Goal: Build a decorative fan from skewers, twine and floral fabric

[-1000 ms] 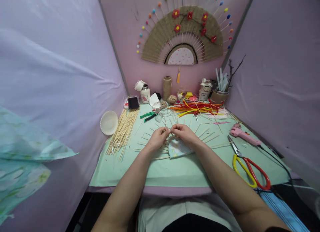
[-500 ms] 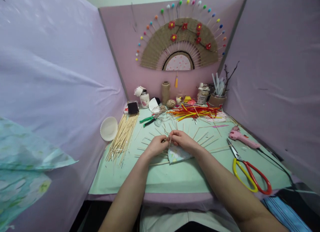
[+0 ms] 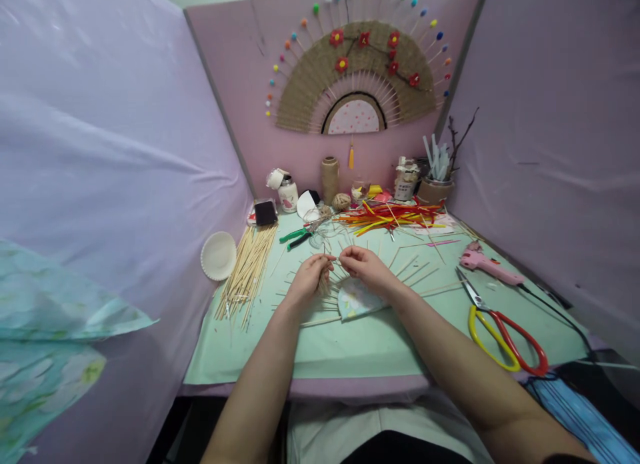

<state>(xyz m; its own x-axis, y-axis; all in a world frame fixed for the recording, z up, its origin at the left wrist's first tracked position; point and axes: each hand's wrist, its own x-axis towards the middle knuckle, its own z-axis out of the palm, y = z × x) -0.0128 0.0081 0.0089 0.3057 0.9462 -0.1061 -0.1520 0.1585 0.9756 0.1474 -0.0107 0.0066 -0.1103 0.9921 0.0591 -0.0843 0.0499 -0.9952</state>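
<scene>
**Two Hands Meet Above a Stick Fan** (image 3: 357, 301)

A green table cover (image 3: 240, 357) lies beneath the stick fan, and a finished wall fan (image 3: 310, 84) hangs above and behind it. The stick fan lies on the cover, its thin sticks spreading from a half-round floral base.

Over its sticks, the left hand (image 3: 314, 274) is curled, holding a small bunch of tan twine (image 3: 324, 285). The right hand (image 3: 367, 267), above the floral base, has thumb and forefinger drawn nearly together, just beside the left fingertips; whether a strand lies between them cannot be told.

Left of the stick fan lies a loose bundle of wooden sticks (image 3: 247, 271); right of it, large scissors (image 3: 493, 324) and a pink glue gun (image 3: 490, 265).

A white bowl (image 3: 219, 256) leans on its side beyond the bundle, left of the stick fan. Behind the stick fan, to the right, a brown pot (image 3: 434, 193) holds translucent rods (image 3: 437, 161) and dark twigs (image 3: 454, 143). Also behind it stand a labelled jar (image 3: 405, 185), a white jar (image 3: 289, 199), their contents unclear, and a small clear glass (image 3: 359, 189) with pale and yellow bits showing.
</scene>
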